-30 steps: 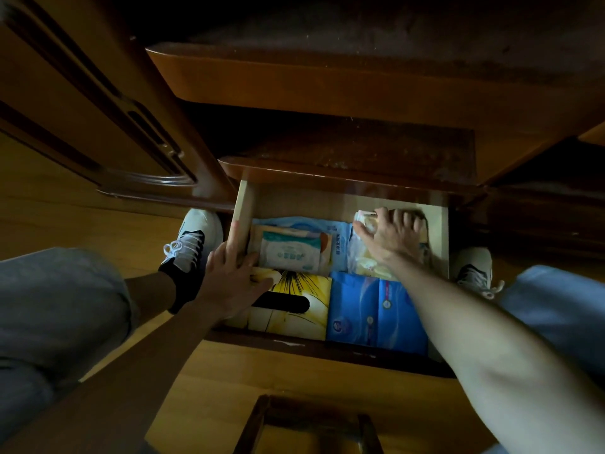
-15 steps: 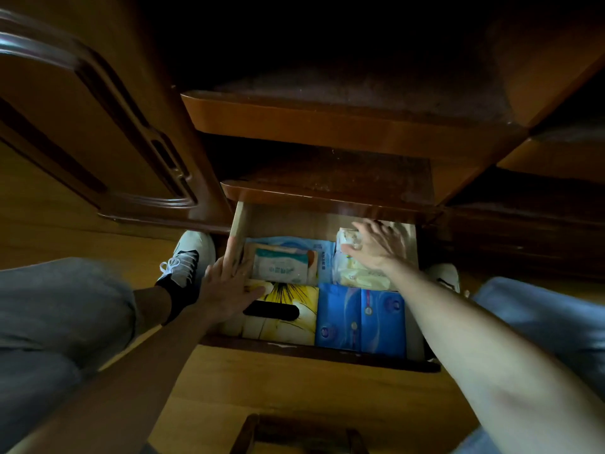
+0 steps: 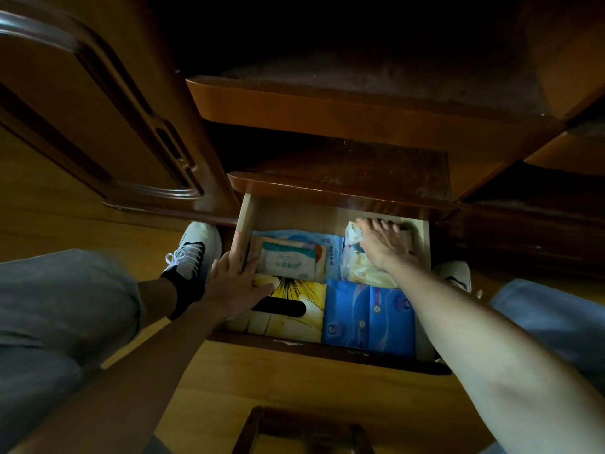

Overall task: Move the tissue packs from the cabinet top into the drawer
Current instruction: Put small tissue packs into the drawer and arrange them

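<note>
The wooden drawer [image 3: 244, 221] stands pulled out below the cabinet top [image 3: 327, 103]. Inside lie a yellow tissue box [image 3: 304, 296], a blue tissue pack [image 3: 370, 316], a small white-and-teal pack [image 3: 288, 262] on a light blue pack [image 3: 330, 247], and a clear pale-yellow pack [image 3: 360, 270] at the back right. My right hand [image 3: 383, 242] lies flat on that clear pack, fingers spread toward the drawer's back. My left hand [image 3: 235, 280] rests on the drawer's left wall and the yellow box's corner, fingers apart.
A wooden bed or cabinet panel [image 3: 98, 126] rises at the left. My shoes [image 3: 193, 253] and knees flank the drawer on the wooden floor [image 3: 294, 381]. A dark wooden frame [image 3: 301, 430] sits at the bottom edge. The cabinet top is bare and dusty.
The camera view has tilted up slightly. My right hand has slid a little deeper over the clear pack toward the drawer's back. My left hand stays on the left wall.
</note>
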Demonstrator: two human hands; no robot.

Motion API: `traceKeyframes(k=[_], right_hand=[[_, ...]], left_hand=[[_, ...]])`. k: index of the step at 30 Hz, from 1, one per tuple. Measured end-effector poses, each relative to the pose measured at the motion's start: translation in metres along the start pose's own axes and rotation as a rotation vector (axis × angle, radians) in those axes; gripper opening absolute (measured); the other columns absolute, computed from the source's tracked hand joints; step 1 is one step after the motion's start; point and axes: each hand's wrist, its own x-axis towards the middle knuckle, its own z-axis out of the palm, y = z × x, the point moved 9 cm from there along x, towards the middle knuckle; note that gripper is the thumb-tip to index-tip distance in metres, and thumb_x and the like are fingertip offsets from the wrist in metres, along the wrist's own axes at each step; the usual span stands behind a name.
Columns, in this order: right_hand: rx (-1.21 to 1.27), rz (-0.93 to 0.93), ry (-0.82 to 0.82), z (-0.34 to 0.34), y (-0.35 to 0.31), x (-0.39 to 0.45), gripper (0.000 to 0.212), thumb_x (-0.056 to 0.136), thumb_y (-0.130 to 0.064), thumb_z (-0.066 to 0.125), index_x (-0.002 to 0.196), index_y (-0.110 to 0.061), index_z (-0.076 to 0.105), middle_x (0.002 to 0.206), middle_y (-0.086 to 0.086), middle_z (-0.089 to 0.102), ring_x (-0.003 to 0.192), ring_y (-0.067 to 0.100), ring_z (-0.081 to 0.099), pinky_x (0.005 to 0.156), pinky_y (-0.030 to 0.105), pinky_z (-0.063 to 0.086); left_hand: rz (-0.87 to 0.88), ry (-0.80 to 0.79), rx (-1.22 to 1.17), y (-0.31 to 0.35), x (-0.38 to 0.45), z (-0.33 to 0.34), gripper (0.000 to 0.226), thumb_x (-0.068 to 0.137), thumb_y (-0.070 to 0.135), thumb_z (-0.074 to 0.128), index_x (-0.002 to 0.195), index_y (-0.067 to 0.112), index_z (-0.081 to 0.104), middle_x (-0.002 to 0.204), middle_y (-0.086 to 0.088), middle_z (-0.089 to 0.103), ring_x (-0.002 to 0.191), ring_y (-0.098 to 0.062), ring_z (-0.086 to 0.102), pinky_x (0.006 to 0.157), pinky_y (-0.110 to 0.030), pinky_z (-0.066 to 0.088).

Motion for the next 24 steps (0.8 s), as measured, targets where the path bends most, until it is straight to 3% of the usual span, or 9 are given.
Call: traceKeyframes(k=[3, 7, 10, 15, 17, 18, 20, 21, 24], right_hand=[[-0.005, 0.012, -0.017, 0.004, 0.000, 0.003, 0.067, 0.102, -0.014, 0.054, 0.160, -0.019, 0.019, 0.161, 0.011, 0.035, 0.148, 0.030, 0.031, 0.121, 0.047, 0.020], [0.019, 0.022, -0.001, 0.001, 0.002, 0.000, 0.070, 0.107, -0.029, 0.044, 0.163, -0.013, 0.005, 0.168, 0.013, 0.019, 0.156, 0.029, 0.013, 0.125, 0.046, 0.005], [0.093, 0.012, 0.015, -0.003, 0.001, -0.019, 0.070, 0.107, -0.027, 0.041, 0.163, -0.010, 0.004, 0.170, 0.012, 0.011, 0.157, 0.027, 0.006, 0.126, 0.044, 0.002], [0.198, -0.077, 0.046, -0.038, -0.003, -0.077, 0.062, 0.102, -0.020, 0.048, 0.160, -0.018, 0.025, 0.164, 0.008, 0.031, 0.149, 0.026, 0.030, 0.119, 0.037, 0.024], [0.281, -0.102, 0.049, -0.068, -0.002, -0.099, 0.051, 0.104, -0.020, 0.048, 0.154, -0.026, 0.042, 0.153, 0.003, 0.051, 0.129, 0.022, 0.056, 0.096, 0.033, 0.046], [0.316, -0.124, 0.069, -0.088, -0.001, -0.111, 0.042, 0.105, -0.022, 0.047, 0.146, -0.030, 0.052, 0.142, -0.001, 0.062, 0.109, 0.014, 0.067, 0.079, 0.026, 0.048], [0.338, -0.191, 0.170, -0.142, 0.002, -0.136, 0.033, 0.105, -0.024, 0.047, 0.129, -0.035, 0.067, 0.114, -0.010, 0.075, 0.069, -0.005, 0.063, 0.056, 0.015, 0.041], [0.352, -0.220, 0.233, -0.173, 0.004, -0.152, 0.031, 0.104, -0.024, 0.048, 0.124, -0.035, 0.070, 0.105, -0.012, 0.075, 0.065, -0.006, 0.062, 0.055, 0.015, 0.044], [0.428, -0.315, 0.506, -0.273, 0.013, -0.196, 0.026, 0.100, -0.022, 0.054, 0.115, -0.031, 0.074, 0.109, -0.016, 0.075, 0.095, 0.002, 0.069, 0.083, 0.029, 0.057]], left_hand=[[-0.007, -0.013, -0.019, -0.002, 0.001, 0.002, 0.106, 0.067, 0.088, 0.014, 0.159, 0.036, 0.014, 0.165, -0.009, -0.001, 0.148, -0.031, 0.006, 0.122, -0.049, 0.007], [0.001, -0.005, -0.009, -0.002, 0.003, 0.001, 0.103, 0.072, 0.089, 0.018, 0.159, 0.038, -0.003, 0.167, -0.007, -0.013, 0.148, -0.032, 0.005, 0.122, -0.051, 0.010], [0.021, -0.040, -0.003, 0.000, 0.001, -0.002, 0.100, 0.083, 0.081, 0.037, 0.157, 0.039, -0.015, 0.166, -0.004, -0.021, 0.150, -0.033, 0.000, 0.121, -0.054, 0.008], [0.055, 0.055, 0.098, 0.024, -0.015, -0.057, 0.089, 0.087, 0.060, 0.060, 0.157, 0.024, 0.019, 0.166, -0.005, -0.004, 0.150, -0.032, 0.002, 0.120, -0.055, 0.010], [0.111, 0.083, 0.022, 0.047, -0.026, -0.094, 0.084, 0.091, 0.053, 0.059, 0.158, 0.024, 0.018, 0.167, -0.004, 0.007, 0.152, -0.029, 0.008, 0.122, -0.050, 0.012], [0.149, 0.120, -0.032, 0.061, -0.034, -0.119, 0.081, 0.093, 0.050, 0.059, 0.159, 0.024, 0.018, 0.166, -0.003, 0.015, 0.151, -0.028, 0.017, 0.121, -0.046, 0.018], [0.247, 0.266, -0.088, 0.093, -0.056, -0.179, 0.075, 0.094, 0.044, 0.059, 0.158, 0.026, 0.024, 0.160, 0.000, 0.033, 0.144, -0.025, 0.034, 0.114, -0.041, 0.031], [0.311, 0.370, -0.075, 0.110, -0.071, -0.213, 0.070, 0.095, 0.042, 0.059, 0.156, 0.027, 0.028, 0.155, 0.000, 0.041, 0.139, -0.023, 0.041, 0.110, -0.040, 0.036], [0.505, 0.720, -0.043, 0.156, -0.120, -0.319, 0.053, 0.096, 0.035, 0.056, 0.146, 0.026, 0.045, 0.139, 0.001, 0.058, 0.125, -0.020, 0.052, 0.101, -0.038, 0.046]])
